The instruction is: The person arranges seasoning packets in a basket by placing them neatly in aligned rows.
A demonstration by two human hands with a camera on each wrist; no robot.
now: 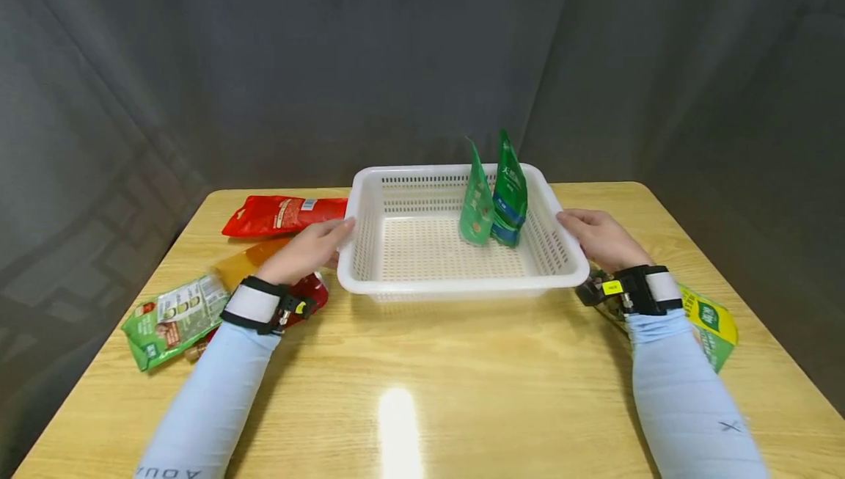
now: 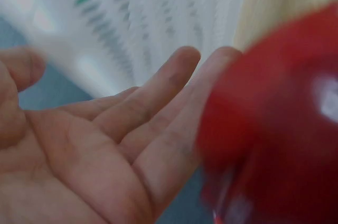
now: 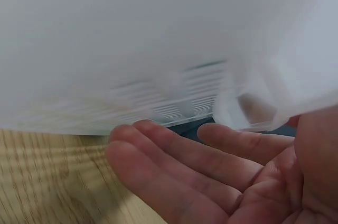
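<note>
White basket [image 1: 409, 284] sits mid frame on wooden table [image 1: 462, 391]. Two green pouches [image 1: 494, 196] stand inside, right part. Left hand [image 1: 309, 248] at left rim, right hand [image 1: 597, 238] at right rim, fingers straight, loose, gripping nothing. Best way, I think: hold both sides same, keep basket flat so pouches stay up. Red packet [image 1: 284, 215] lies left.
</note>
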